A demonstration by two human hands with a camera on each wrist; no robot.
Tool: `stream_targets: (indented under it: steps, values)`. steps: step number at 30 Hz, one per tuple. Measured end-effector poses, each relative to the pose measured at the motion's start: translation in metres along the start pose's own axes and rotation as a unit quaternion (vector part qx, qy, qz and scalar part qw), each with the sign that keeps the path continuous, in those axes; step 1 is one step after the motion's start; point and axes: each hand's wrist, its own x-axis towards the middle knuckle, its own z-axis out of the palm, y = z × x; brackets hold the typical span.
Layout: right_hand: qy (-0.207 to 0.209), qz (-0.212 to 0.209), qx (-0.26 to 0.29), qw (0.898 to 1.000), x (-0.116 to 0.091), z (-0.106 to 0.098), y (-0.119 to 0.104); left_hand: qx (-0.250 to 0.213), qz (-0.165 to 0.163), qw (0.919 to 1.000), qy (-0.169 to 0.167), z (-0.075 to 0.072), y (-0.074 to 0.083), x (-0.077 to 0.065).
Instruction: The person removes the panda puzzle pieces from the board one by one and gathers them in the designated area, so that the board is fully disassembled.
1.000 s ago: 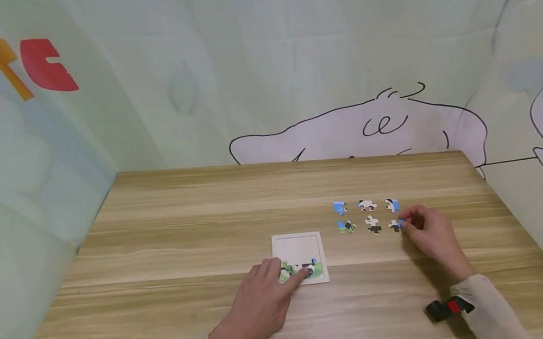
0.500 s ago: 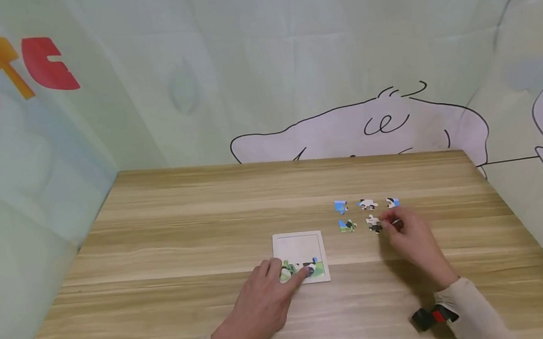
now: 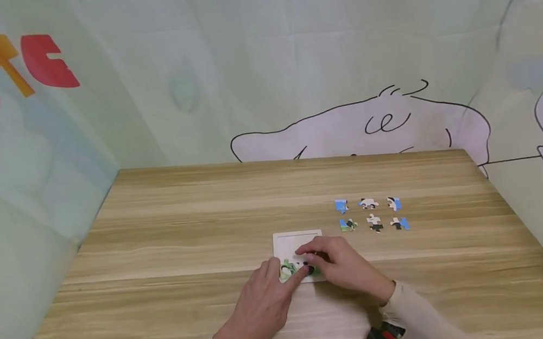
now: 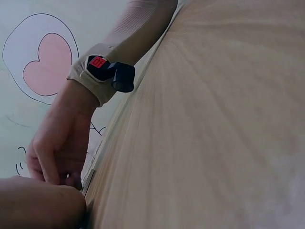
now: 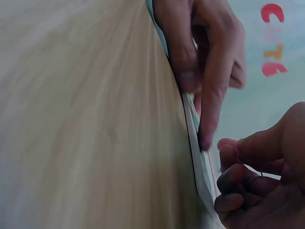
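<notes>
six puzzle pieces (image 3: 374, 223) on one table (image 3: 185, 243), one tray (image 3: 286, 243)

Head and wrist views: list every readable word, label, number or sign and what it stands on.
"CUTE": right wrist view, coloured letters on the wall backdrop.
"UTE": head view, same backdrop; the letter before it is cut off.
Red label on the black device on the person's right wrist: marks too small and blurred to read.
Puzzle pieces: no readable text.
</notes>
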Motion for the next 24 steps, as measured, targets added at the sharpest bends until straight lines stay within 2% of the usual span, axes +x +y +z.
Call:
stream_targets:
  steps: [4,9,13,18,24]
  values:
    - [-0.023,-0.022,-0.012,0.999,0.008,0.008,-0.003,0.012,0.0,0.9999,0.011,0.001,0.0,-0.001]
    - [-0.038,-0.025,-0.025,0.999,0.012,0.011,-0.005,0.013,-0.002,0.9999,0.011,0.001,-0.001,-0.001]
    - [-0.046,-0.007,-0.019,0.999,0.013,0.011,-0.007,0.013,-0.001,0.9999,0.004,0.001,-0.001,0.0]
    - [-0.051,0.043,0.037,0.997,0.014,0.01,-0.011,0.018,-0.001,0.9998,0.004,0.001,-0.002,0.001]
    - [-0.015,0.06,0.054,0.997,0.015,0.018,-0.014,0.024,0.006,0.9996,0.014,0.001,-0.003,0.001]
